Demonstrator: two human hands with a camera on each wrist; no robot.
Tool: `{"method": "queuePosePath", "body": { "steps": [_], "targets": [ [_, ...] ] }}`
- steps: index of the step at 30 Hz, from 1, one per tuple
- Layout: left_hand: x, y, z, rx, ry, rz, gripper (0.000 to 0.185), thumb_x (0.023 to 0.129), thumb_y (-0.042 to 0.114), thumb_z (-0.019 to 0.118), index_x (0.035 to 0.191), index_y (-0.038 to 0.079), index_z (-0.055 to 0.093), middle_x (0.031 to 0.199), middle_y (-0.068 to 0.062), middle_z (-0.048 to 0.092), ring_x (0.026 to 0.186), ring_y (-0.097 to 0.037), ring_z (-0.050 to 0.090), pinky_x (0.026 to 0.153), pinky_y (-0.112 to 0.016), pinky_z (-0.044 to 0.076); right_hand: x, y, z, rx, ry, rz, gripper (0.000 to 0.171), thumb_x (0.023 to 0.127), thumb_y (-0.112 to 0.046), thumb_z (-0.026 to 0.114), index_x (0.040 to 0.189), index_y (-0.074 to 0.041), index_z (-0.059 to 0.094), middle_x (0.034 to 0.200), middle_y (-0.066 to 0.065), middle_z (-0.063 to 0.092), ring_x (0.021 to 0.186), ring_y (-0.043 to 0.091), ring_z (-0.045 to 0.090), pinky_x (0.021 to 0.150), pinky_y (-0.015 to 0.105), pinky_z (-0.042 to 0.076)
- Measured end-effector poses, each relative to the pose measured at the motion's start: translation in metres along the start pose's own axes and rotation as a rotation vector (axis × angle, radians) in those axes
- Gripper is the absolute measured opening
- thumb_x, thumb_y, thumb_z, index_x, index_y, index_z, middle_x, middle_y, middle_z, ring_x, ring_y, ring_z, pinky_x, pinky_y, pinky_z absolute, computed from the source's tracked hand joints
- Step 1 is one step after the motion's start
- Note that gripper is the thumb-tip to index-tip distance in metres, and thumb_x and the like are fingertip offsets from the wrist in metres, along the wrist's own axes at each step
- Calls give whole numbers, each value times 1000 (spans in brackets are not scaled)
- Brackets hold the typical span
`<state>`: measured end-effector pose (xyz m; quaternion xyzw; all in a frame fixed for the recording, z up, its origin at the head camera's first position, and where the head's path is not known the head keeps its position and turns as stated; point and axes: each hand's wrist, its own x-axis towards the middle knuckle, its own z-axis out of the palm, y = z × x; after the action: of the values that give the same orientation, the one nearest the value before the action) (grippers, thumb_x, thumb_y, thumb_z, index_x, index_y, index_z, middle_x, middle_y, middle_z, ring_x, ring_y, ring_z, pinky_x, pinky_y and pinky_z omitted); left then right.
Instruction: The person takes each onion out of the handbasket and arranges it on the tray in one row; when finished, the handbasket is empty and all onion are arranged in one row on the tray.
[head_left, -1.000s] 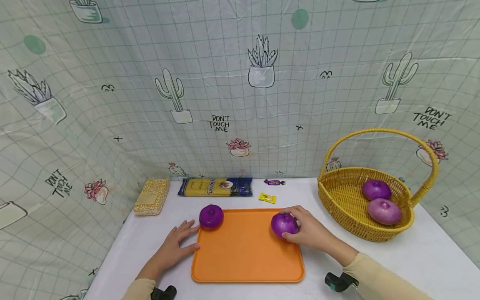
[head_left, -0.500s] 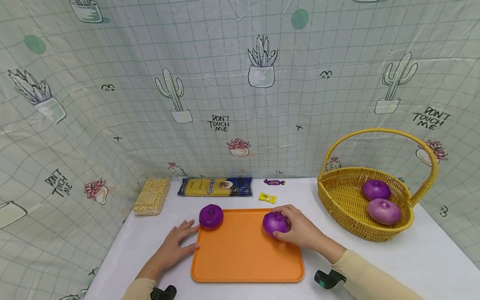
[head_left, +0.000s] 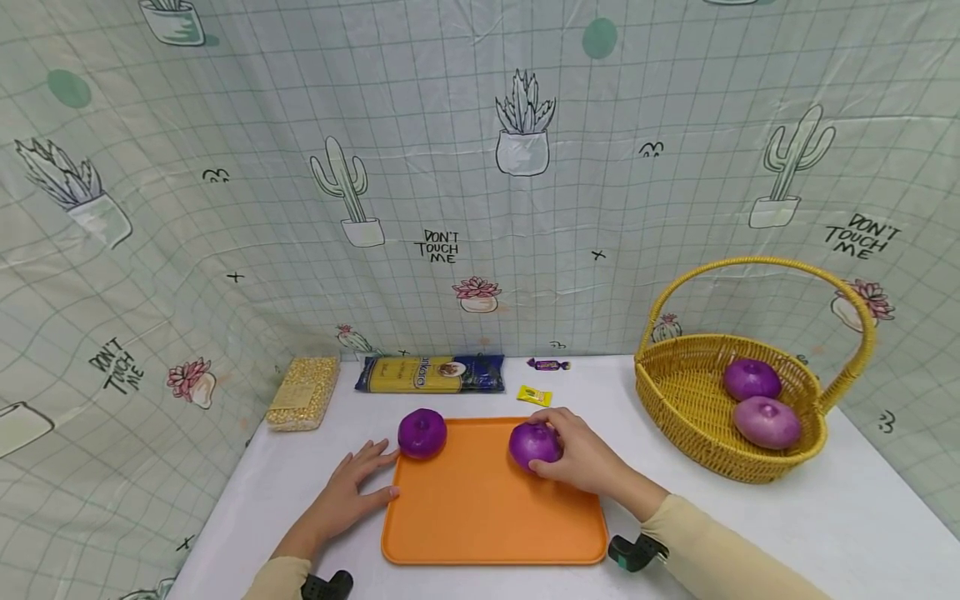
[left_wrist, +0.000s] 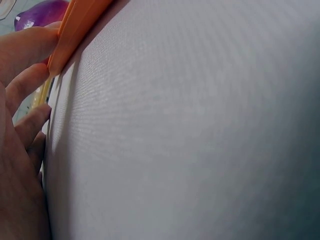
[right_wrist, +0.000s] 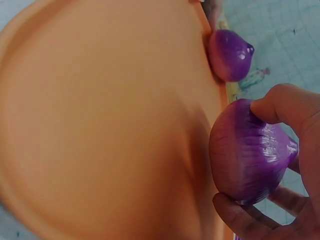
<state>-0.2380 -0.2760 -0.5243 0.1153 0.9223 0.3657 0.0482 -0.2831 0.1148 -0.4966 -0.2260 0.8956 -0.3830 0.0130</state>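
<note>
An orange tray [head_left: 487,508] lies on the white table. My right hand [head_left: 581,458] grips a purple onion [head_left: 534,444] over the tray's far right part; in the right wrist view the onion [right_wrist: 250,152] sits between thumb and fingers above the tray [right_wrist: 100,125]. A second purple onion [head_left: 422,433] rests at the tray's far left corner, also seen as the far onion [right_wrist: 230,55]. My left hand [head_left: 352,492] lies flat on the table, fingers touching the tray's left edge [left_wrist: 75,30].
A yellow wicker basket [head_left: 675,392] at the right holds two more purple onions [head_left: 752,379]. Behind the tray lie a pasta packet [head_left: 427,374], a bag of grain [head_left: 303,393], a yellow candy [head_left: 534,396] and a purple candy [head_left: 549,364]. A printed curtain backs the table.
My right hand has carried the onion leftward along the far part of the tray. The left hand and the other onion have stayed put.
</note>
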Motion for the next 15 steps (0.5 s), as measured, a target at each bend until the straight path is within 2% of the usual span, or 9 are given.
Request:
{"method": "queuePosePath", "body": {
  "steps": [10, 15],
  "targets": [
    [-1, 1, -1, -3, -4, -16, 62, 91, 41, 77, 143, 10, 60, 159, -18, 40, 153, -41, 19, 123, -62, 1, 11, -7, 10, 18, -7, 12, 54, 80, -27, 87, 125, -17, 58, 125, 6, 58, 112, 27, 58, 93, 50, 57],
    [0, 1, -1, -3, -6, -15, 62, 91, 41, 76, 143, 10, 60, 159, -18, 39, 153, -41, 19, 123, -62, 1, 16, -9, 13, 16, 13, 14, 55, 80, -26, 88, 126, -17, 59, 129, 6, 58, 112, 27, 60, 93, 49, 57]
  ]
}}
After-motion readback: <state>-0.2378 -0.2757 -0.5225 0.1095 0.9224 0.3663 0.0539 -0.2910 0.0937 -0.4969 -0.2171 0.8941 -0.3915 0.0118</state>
